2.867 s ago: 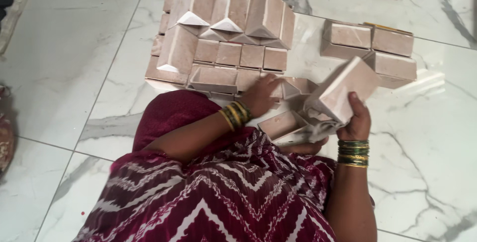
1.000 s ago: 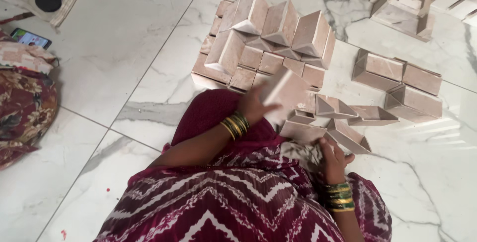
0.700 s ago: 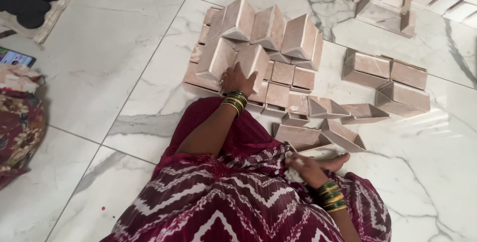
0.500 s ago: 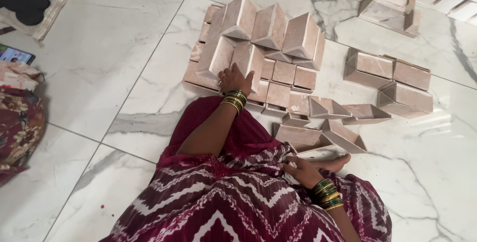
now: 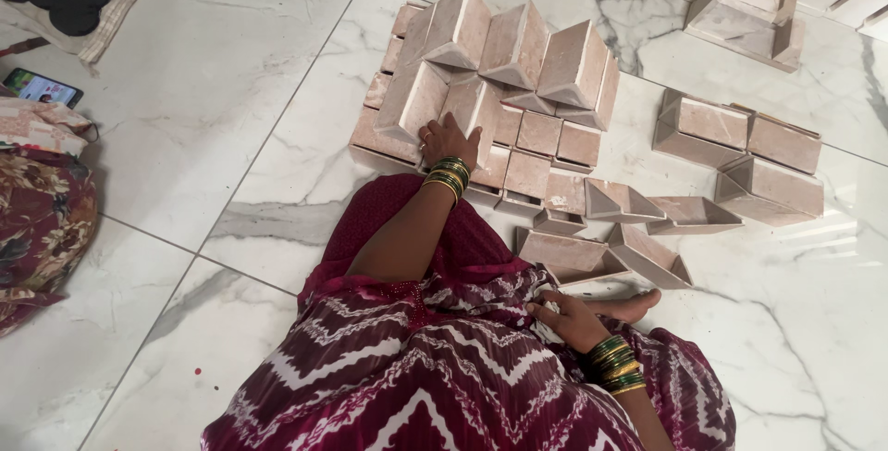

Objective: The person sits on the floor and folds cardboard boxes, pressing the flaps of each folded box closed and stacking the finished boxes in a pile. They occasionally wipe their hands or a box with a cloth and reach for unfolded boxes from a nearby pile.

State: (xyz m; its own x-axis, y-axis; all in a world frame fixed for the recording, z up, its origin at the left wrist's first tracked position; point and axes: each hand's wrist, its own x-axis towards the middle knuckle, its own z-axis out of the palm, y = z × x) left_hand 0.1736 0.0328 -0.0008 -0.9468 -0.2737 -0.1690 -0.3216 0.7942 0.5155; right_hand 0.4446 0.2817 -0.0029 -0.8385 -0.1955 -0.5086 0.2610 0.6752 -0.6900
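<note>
Cardboard, pale pink and folded into small boxes, lies under our left hand, whose fingers spread flat and press on one box in the stack of boxes on the marble floor. Our right hand rests low by the lap, fingers curled against the patterned maroon cloth; we cannot tell whether it pinches anything. Open boxes lie just beyond it, a bare foot beside them.

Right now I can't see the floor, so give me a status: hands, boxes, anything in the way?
Left hand flat on the stacked pink boxes. Right hand at the lap, holding nothing visible. Open boxes beside the bare foot.
</note>
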